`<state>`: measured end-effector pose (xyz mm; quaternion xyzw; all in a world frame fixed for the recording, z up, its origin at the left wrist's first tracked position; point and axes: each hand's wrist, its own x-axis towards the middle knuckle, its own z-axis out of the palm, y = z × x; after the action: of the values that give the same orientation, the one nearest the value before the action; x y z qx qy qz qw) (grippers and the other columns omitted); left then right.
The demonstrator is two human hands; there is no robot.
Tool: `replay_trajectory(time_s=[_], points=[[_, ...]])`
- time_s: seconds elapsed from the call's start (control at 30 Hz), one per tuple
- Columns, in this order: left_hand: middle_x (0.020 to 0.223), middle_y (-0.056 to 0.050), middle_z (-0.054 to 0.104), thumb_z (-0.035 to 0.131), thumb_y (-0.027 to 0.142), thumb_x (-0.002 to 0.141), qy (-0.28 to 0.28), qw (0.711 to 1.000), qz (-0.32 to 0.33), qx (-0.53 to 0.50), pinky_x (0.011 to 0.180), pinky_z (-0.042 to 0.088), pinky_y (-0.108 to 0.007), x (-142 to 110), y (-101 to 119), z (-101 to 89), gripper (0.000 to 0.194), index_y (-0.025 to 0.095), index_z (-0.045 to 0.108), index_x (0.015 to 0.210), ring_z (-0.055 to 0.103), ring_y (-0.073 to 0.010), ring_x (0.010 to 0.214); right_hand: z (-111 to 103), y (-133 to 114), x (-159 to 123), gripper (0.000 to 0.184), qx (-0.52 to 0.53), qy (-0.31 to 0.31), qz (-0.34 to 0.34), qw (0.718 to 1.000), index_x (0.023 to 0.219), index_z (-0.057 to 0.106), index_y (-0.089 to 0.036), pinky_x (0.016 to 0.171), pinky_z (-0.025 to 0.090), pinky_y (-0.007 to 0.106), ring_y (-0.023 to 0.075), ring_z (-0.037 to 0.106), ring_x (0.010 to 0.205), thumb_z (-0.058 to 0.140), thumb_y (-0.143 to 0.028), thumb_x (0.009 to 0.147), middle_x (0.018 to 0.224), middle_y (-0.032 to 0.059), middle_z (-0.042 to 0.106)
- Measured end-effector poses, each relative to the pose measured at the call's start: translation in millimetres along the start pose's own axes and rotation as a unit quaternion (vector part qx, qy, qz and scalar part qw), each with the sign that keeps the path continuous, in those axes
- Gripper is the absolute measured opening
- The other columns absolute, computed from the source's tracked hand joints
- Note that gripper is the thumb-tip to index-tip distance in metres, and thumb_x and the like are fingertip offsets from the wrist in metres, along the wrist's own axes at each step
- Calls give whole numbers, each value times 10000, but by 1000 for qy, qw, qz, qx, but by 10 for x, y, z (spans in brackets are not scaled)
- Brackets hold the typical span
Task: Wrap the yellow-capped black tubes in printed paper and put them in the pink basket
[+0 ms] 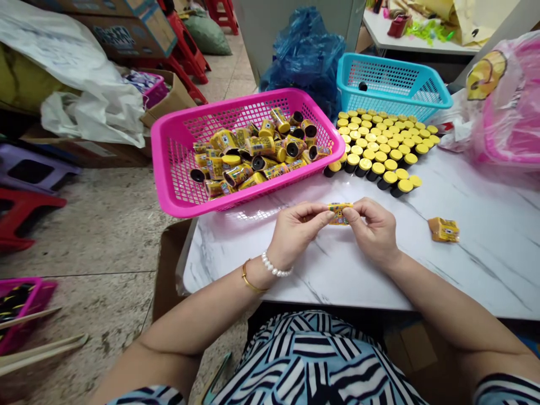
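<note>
Between my two hands, above the white marbled table (312, 270), is a small flat yellow printed label sleeve (338, 214). My left hand (297, 228), with a pearl bracelet at the wrist, pinches its left end between thumb and fingers. Its right end is pinched by my right hand (375, 228). Beyond my hands, a pink basket (177, 194) holds many small black containers with yellow caps, wrapped in printed labels. Unlabelled black containers with yellow caps (382, 149) stand in close rows at the back. A stack of yellow printed labels (444, 230) lies to the right of my right hand.
Behind the rows stands a blue basket (396, 101) with a small black item inside. A blue plastic bag (306, 50) is beside it. Pink plastic-wrapped goods (512, 124) occupy the right side. Cardboard boxes (122, 36) and stools are at the left.
</note>
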<state>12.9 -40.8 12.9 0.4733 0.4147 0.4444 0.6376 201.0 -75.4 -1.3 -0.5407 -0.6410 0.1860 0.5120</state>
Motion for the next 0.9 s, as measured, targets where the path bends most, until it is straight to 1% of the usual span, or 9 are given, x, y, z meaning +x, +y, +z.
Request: replay_trajectory(time_s=[0.1,0.23,0.4,0.5,0.57,0.67,0.77,0.83,0.9], points=[[734,-27,695,936,390,706,7,1000,2,8,469,323,-222,-27,15,18,297,153,835,851,452,-57,518,37,-9,-23,242,-13,3,-30,999,793,678,-224,661,448,301,130,556,671,679,-333,1008,736,-12,630],[503,10,574,899,451,754,-28,997,-75,20,450,287,-213,7,54,-15,338,137,816,849,449,-78,459,47,26,39,254,2,-22,-50,998,817,712,-230,664,479,306,143,608,680,646,-360,1025,750,2,672],[595,-21,685,868,423,774,35,998,-41,-27,412,203,-207,214,144,-173,294,165,738,828,375,-49,399,1,156,490,246,-93,4,-71,993,943,774,-215,684,489,321,167,635,678,636,-407,1010,778,25,722],[634,-20,703,870,395,759,42,999,2,-23,414,212,-213,320,177,-233,286,171,691,759,367,-45,410,46,280,792,275,-229,-23,-59,971,1142,769,-185,727,481,337,202,650,728,656,-356,959,810,45,743],[622,-10,691,869,398,750,43,999,17,-5,412,221,-221,357,179,-234,287,171,694,750,367,-50,409,118,354,921,287,-304,-66,-38,950,1157,759,-185,722,452,339,226,668,773,642,-335,943,857,65,770],[623,-11,688,876,406,736,32,999,36,12,425,258,-218,374,165,-210,298,165,700,741,427,-63,442,245,412,1005,263,-386,-103,-5,917,1096,749,-189,658,381,335,248,675,769,607,-359,954,872,89,787],[597,-13,683,874,424,748,-5,1000,14,7,418,252,-205,361,141,-188,313,162,707,785,464,-72,441,297,398,1001,328,-428,-106,7,897,1201,706,-180,629,347,333,255,664,733,592,-361,953,865,97,786],[610,-20,694,888,416,742,-19,999,-23,-16,398,235,-196,337,127,-175,323,159,705,812,502,-78,435,242,357,954,338,-415,-97,-1,905,1205,692,-188,636,371,324,241,658,744,628,-357,920,898,91,779],[693,-44,734,907,382,728,-25,996,-71,-54,377,222,-187,308,118,-162,321,146,714,830,540,-77,441,114,296,865,291,-354,-76,-16,932,1100,702,-202,670,429,319,220,654,787,694,-375,866,977,86,759]])
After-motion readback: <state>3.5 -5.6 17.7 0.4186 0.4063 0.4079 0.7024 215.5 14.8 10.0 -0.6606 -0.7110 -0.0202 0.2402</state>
